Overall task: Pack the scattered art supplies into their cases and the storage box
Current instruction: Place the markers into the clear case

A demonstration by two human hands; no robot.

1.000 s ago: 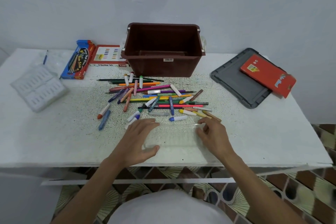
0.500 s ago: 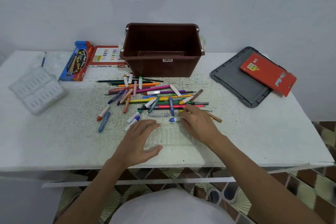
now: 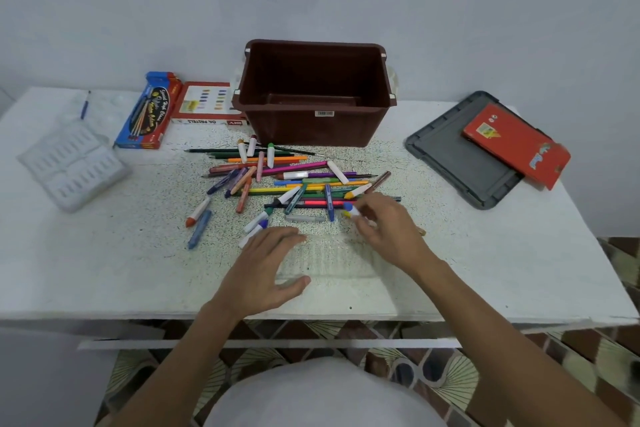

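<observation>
Clear plastic tray [image 3: 329,258] lay at the bench's [image 3: 104,270] near edge, left hand [image 3: 263,270] flat and spread on it. Right hand [image 3: 388,232] fingers apparently pinched a blue-capped crayon [image 3: 350,209] off the pile [image 3: 291,184]. Filling step; next, seat it in a slot.

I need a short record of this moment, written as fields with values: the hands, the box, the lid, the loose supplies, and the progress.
left hand: open, flat on the clear plastic tray near the table's front edge
right hand: picking up a white crayon with a blue tip
brown plastic storage box: open, nothing visible inside
grey lid: beside the box, red flat carton lying on it
loose supplies: pile of coloured pens and crayons on the white table
progress: packing barely begun
</observation>
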